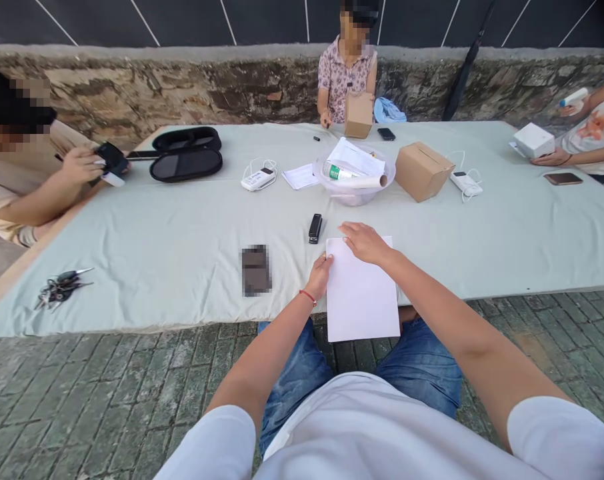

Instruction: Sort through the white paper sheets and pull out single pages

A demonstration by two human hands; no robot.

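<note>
White paper [363, 297], a sheet or thin stack, lies at the table's near edge and juts out over my lap. My left hand [321, 277] grips its left edge near the upper corner, thumb on top and the other fingers mostly hidden. Across the paper's top edge reaches my right hand [363, 243], its fingers stretched toward the upper left corner. Just beyond the paper, to the left, a black stapler [315, 228] rests on the cloth.
A plastic bowl [349, 199] holds papers and a roll. Around it are a cardboard box [422, 172], white corded devices [259, 179] and a black case [187, 167]. Keys [63, 290] and a blurred dark object [256, 270] lie leftward. Three people sit around the table [182, 267].
</note>
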